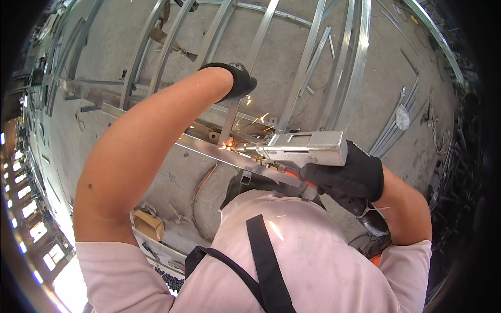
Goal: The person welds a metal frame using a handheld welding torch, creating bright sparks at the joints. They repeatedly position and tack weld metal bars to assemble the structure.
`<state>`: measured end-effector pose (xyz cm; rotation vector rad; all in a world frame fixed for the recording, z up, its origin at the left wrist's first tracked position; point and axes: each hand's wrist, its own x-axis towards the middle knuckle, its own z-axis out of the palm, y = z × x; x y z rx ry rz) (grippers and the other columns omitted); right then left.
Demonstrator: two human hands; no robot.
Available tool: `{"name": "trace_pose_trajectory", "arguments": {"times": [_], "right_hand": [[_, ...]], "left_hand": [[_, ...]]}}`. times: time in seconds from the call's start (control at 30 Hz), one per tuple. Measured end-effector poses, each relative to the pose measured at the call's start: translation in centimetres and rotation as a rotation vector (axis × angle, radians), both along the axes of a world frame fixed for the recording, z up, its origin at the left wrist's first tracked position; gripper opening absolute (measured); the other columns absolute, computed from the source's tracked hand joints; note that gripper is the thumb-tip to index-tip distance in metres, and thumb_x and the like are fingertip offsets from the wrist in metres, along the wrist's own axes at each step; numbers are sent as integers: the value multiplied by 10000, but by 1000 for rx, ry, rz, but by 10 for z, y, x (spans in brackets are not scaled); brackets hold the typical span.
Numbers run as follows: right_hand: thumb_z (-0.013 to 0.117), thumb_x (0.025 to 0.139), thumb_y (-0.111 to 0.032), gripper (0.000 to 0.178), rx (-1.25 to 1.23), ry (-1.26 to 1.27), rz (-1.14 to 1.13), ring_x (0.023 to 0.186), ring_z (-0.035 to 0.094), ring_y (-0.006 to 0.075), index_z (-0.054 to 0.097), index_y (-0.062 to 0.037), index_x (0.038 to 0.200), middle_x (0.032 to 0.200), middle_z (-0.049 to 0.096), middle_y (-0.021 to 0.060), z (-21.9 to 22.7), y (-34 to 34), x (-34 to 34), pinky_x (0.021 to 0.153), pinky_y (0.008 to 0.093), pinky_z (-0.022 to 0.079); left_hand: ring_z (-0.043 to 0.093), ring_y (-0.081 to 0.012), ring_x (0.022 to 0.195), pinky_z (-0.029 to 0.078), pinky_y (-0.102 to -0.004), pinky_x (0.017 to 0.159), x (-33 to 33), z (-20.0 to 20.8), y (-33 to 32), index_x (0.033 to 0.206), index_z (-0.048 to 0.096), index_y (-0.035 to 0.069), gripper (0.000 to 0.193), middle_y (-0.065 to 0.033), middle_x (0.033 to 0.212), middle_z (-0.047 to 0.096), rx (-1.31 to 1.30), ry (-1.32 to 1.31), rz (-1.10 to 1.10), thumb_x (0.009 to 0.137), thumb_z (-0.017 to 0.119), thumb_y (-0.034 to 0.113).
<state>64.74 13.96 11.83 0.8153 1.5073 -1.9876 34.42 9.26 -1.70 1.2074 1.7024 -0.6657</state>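
My right hand [355,175], in a black glove, is closed round the rear of a silver handheld welding gun [305,147]. The gun's thin nozzle points left, and its tip meets a bright orange spot where a crossbar joins a long metal rail [245,159]. Sparks fly up and to the right from that joint. My left hand [237,82], also in a black glove, reaches over the frame and is closed on the metal crossbar [261,36], above the joint. The arm and glove hide most of its fingers. An orange hose [293,174] runs from the gun toward my right hand.
More parallel metal bars [214,31] of the frame stretch away across the concrete floor [120,31]. Loose metal strips [391,125] lie at the right. A cardboard box [148,225] stands at lower left, near a hose [198,195] on the floor.
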Motion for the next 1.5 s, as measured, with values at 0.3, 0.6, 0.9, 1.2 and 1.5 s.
{"name": "trace_pose_trajectory", "arguments": {"times": [0.3,0.6,0.9,1.2,1.5], "right_hand": [[752,1008,-210,438,369,28,-396,759,650,99,649,2,1377,1007,745,47,23,-15,72,665,280,551],[679,1066,-231,340,576,-7,-1060,659,612,99,629,-23,1331,970,729,38,-13,-23,169,566,273,499],[702,1022,-273,304,584,-38,-1232,646,641,130,702,-35,1211,944,734,40,-105,27,201,574,285,506],[724,1003,-384,374,350,-172,-1209,574,628,180,712,-52,1174,804,704,98,-127,43,218,526,335,518],[747,1001,-404,382,232,-183,-1319,624,610,169,684,-77,1189,885,683,67,-132,44,219,517,373,533]], "left_hand": [[539,-380,1426,418,-499,1185,26,49,-22,1522,507,33,615,-233,1515,577,262,118,241,1080,476,460],[654,-234,1224,294,-446,1288,67,59,-100,1316,707,153,358,-73,1192,730,668,-70,-743,984,641,271],[722,-292,1123,484,-420,1086,82,44,-65,1138,766,152,221,-110,1135,767,155,8,-814,945,668,199],[739,-321,1083,553,-446,974,99,42,-48,1113,791,175,270,-85,1128,789,55,12,-768,892,684,287],[759,-293,1003,583,-442,883,79,26,2,1110,813,173,372,-77,1076,805,-136,-47,-608,805,778,383]]}}
